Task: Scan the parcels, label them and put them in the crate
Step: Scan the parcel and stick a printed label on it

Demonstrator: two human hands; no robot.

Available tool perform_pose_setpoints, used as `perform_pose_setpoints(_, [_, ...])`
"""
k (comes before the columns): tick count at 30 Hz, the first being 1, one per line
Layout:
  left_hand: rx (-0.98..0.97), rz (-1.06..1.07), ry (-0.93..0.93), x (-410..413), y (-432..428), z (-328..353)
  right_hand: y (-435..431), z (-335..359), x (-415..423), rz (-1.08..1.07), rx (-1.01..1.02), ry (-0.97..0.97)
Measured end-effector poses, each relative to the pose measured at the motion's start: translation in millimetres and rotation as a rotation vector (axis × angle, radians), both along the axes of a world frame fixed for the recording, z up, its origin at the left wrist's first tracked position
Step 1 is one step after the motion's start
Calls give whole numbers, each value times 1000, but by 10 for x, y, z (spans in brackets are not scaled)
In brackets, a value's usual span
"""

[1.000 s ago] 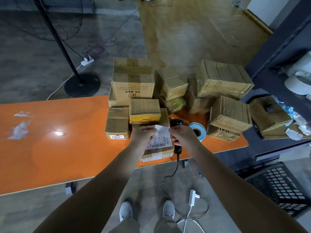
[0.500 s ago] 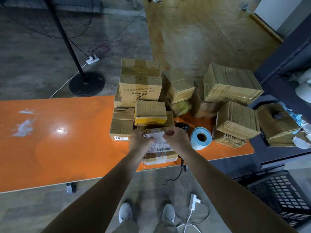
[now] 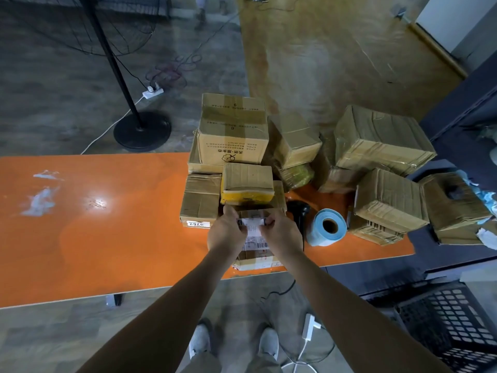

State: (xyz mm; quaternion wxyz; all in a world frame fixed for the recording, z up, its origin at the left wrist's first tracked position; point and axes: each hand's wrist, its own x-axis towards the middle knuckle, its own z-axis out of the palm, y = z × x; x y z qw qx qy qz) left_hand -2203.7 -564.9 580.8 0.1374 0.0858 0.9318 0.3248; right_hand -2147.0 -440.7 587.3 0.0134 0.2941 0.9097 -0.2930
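Two hands on one small slip of paper, dead centre of the frame. The left hand (image 3: 227,234) pinches one end of the white label (image 3: 252,224) and the right hand (image 3: 282,234) pinches the other. The label is stretched between them just above the parcel (image 3: 255,261), which sits at the near edge of the orange table (image 3: 107,224). A printed barcode sheet shows on the parcel's top face, just below the hands.

The black scanner (image 3: 298,211) lies on the table just right of the right hand, with nobody holding it. The blue label roll (image 3: 326,227) stands beside it, further right. More parcels (image 3: 234,130) are piled behind, across the upper middle and right of the frame. The black crate (image 3: 451,327) waits on the floor in the lower right corner.

This looks like the labelling step, with the scan apparently done for this one. To do it well, I'd hold the label taut and level and pick a flat patch clear of the barcode. Then touch one edge down first and smooth across with a thumb, so no crease or bubble forms. Whether the backing is peeled off, I cannot tell from here. The corners want firm pressing: the taped surface looks slick, and a loose corner could lift on the way to the crate.
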Motion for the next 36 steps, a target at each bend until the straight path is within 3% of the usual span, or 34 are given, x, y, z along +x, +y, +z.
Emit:
perform_pose_setpoints(4, [-6, 5, 27, 13, -4, -68, -10, 12, -63, 25, 73, -96])
perform_pose_setpoints(15, [101, 199, -291, -106, 5, -167, 134, 16, -147, -5, 138, -269])
perform_pose_setpoints(24, [227, 127, -420, -155, -68, -217, 196, -22, 95, -81, 109, -195])
perform_pose_setpoints(26, [236, 110, -454, -131, -82, -169, 162, -46, 130, -132, 14, -191])
perform_pose_setpoints(29, [267, 38, -448, -67, -86, -134, 111, -76, 166, -208, -180, -90])
perform_pose_setpoints(36, [457, 12, -482, 153, 79, 153, 273, 150, 598, -423, -299, 175])
